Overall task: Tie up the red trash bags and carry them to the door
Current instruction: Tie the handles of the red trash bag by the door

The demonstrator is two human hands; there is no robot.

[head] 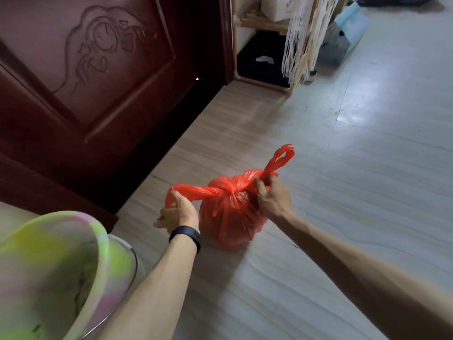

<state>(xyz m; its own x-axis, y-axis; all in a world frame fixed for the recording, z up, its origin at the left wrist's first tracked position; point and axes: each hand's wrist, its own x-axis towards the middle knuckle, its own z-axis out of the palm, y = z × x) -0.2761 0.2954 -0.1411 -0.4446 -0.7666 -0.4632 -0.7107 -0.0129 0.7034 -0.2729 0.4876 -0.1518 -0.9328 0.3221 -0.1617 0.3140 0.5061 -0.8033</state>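
Note:
A full red trash bag (229, 217) sits on the pale floor a short way from a dark red carved wooden door (98, 77). Its two handle loops are crossed and drawn tight at the top. My left hand (177, 213), with a black band on the wrist, grips the left handle loop and pulls it out to the left. My right hand (273, 197) pinches the right handle, whose loop end sticks up past my fingers. Only this one red bag is in view.
A pale green and pink plastic bin (56, 271) stands close at the lower left. A light wooden shelf (259, 20) with a black box and a fringed cloth (306, 35) stands beyond the door. A bluish box (348, 28) lies at the far right.

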